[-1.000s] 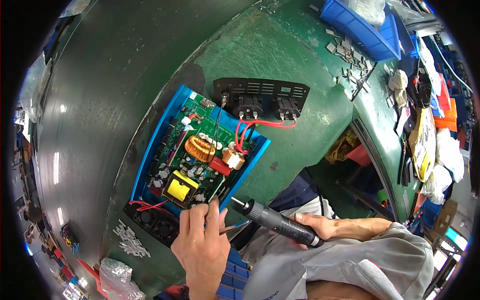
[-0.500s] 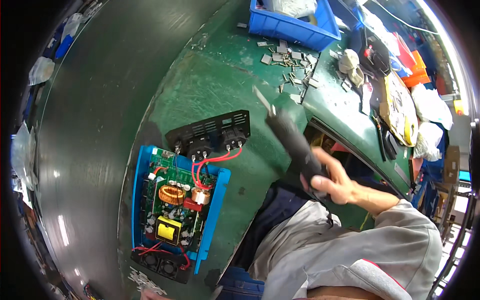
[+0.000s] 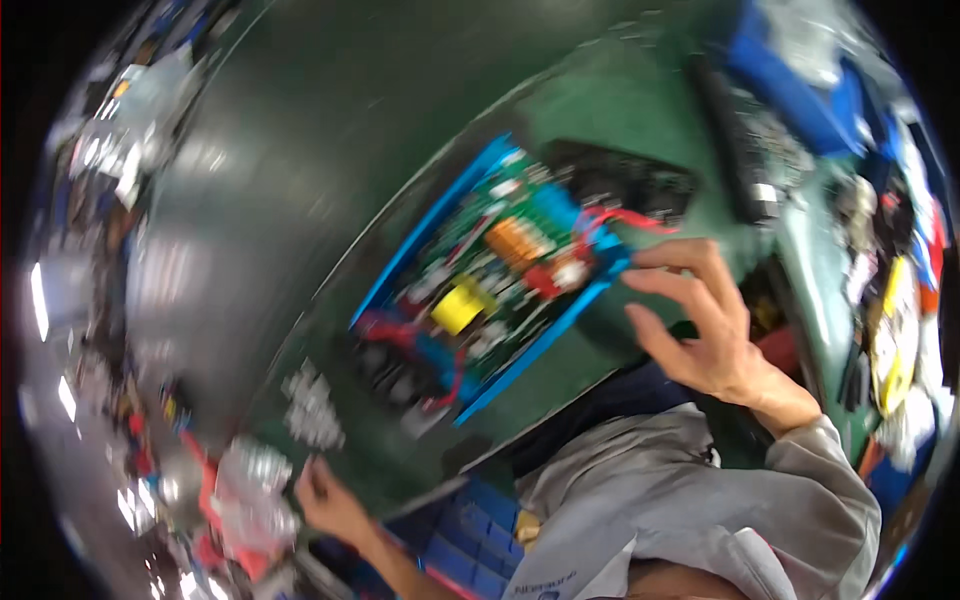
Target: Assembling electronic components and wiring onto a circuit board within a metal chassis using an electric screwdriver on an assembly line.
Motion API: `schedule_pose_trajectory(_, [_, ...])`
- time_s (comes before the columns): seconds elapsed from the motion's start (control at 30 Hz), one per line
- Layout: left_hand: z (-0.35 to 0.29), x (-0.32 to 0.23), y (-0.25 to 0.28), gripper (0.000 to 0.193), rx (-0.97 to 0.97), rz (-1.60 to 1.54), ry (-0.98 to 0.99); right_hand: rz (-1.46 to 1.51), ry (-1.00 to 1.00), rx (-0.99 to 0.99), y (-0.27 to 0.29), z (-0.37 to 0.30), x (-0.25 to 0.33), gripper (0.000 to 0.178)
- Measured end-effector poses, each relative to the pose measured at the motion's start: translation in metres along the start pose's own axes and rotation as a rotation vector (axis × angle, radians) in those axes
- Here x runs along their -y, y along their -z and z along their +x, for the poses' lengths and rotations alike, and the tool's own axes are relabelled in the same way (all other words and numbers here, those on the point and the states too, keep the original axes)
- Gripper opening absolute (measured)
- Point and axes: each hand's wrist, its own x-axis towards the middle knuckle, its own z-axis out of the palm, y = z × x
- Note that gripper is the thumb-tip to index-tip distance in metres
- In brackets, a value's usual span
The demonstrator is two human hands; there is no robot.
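Note:
My right hand (image 3: 702, 325) is empty, its fingers apart and bent, just beside the right corner of a blue metal housing (image 3: 545, 345). Inside the housing sits a green circuit board with copper coils and a yellow transformer (image 3: 463, 306). Red wires (image 3: 630, 216) run from it to a black slotted end panel (image 3: 625, 182). A black twin-fan panel (image 3: 395, 378) is at the near end. My left hand (image 3: 335, 508) is low on the left, fingertips close to a pile of small pale pieces (image 3: 313, 408); blur hides whether it holds one. A black power screwdriver (image 3: 738, 140) lies beyond the end panel.
A blue bin (image 3: 795, 85) stands at the far right, with small scattered parts (image 3: 785, 145) by it. Bags and tools crowd the right side. Clear plastic bags (image 3: 250, 495) lie at lower left, near blue trays (image 3: 470, 545). A dark smooth strip (image 3: 330, 130) borders the green bench.
My right hand has let go of the screwdriver, which now lies on the bench, and has come to the housing. My left hand has come further into view. The whole view has turned.

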Motion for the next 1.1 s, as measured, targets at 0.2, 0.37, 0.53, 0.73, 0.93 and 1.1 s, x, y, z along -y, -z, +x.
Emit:
schedule_pose_trajectory(0.2, [0.0,-0.003,-0.003,0.019,0.066,-0.093,0.108,-0.183,0.089,0.049,-0.03,0.009,0.002,0.045])
schedule_pose_trajectory(0.37, [-0.002,-0.016,-0.008,0.023,0.15,-0.197,0.088,-0.221,0.198,0.092,-0.031,0.014,-0.006,0.039])
schedule_pose_trajectory(0.53, [-0.018,-0.032,-0.024,0.017,0.08,-0.127,0.064,-0.199,0.132,0.132,-0.03,0.015,-0.001,0.039])
schedule_pose_trajectory(0.73, [-0.025,-0.028,-0.035,0.017,-0.041,-0.009,-0.051,-0.109,0.13,0.128,-0.028,0.014,0.011,0.027])
schedule_pose_trajectory(0.93, [-0.027,-0.023,-0.019,0.017,0.027,-0.191,0.016,-0.064,0.166,0.149,-0.046,0.016,0.029,0.02])
schedule_pose_trajectory(1.1, [-0.036,-0.023,-0.025,0.019,-0.025,-0.234,0.068,0.002,0.165,0.12,-0.056,0.02,0.039,0.016])
